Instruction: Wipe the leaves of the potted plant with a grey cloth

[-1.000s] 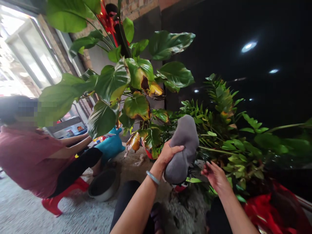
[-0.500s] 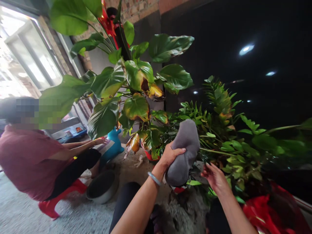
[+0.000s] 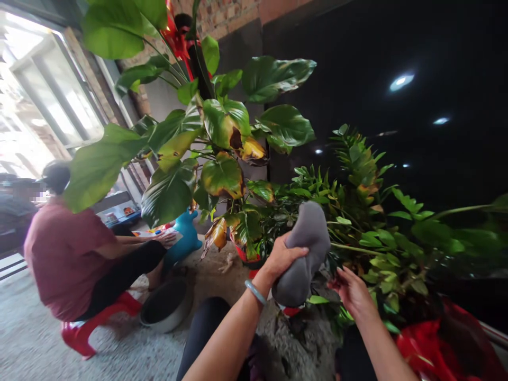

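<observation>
In the head view, the left hand [image 3: 283,258] grips a grey shoe-shaped piece [image 3: 314,233] in front of the plants [image 3: 359,153]. The right hand [image 3: 351,288] is just beside it, fingers curled; whether they pinch anything, I cannot tell.

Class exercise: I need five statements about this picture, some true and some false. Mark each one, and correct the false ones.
1. The left hand grips a soft-looking gray item. True.
2. The right hand also grips the gray item. False: it is apart from it, near the green leaves.
3. A pale bangle is on the right wrist. False: it circles the left wrist.
4. The person in the dull red shirt sits on a red stool. True.
5. Every leaf on the tall, broad-leaved plant is plain green. False: several have yellow and brown patches.
</observation>
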Demonstrator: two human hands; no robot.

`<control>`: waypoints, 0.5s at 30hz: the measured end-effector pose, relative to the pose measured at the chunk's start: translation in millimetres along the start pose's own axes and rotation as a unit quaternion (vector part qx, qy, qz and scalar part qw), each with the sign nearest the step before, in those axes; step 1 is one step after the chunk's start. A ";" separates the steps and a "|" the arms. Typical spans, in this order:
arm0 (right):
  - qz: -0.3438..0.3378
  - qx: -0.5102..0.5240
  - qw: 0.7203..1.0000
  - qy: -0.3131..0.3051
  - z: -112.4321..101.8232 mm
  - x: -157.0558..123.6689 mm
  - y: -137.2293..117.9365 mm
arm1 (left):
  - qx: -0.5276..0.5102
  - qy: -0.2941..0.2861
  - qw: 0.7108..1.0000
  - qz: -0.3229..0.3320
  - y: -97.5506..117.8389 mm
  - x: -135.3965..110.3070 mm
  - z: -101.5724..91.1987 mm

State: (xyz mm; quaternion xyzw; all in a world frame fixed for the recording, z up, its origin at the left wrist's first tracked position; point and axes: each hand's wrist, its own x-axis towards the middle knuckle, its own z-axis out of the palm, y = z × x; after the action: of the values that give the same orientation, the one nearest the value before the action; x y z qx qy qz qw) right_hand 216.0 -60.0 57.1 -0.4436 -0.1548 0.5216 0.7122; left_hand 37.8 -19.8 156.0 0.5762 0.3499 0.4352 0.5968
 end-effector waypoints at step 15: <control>-0.018 -0.024 0.999 0.025 -1.7 0.2 1.5 | 0.054 0.038 0.997 0.031 -3.4 0.4 -8.6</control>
State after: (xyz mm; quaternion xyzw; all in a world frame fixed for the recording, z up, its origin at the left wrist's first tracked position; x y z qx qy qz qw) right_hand 216.3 -60.5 54.9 -0.4703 -0.1572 0.4939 0.7142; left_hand 30.5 -16.0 151.9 0.6016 0.3773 0.4550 0.5373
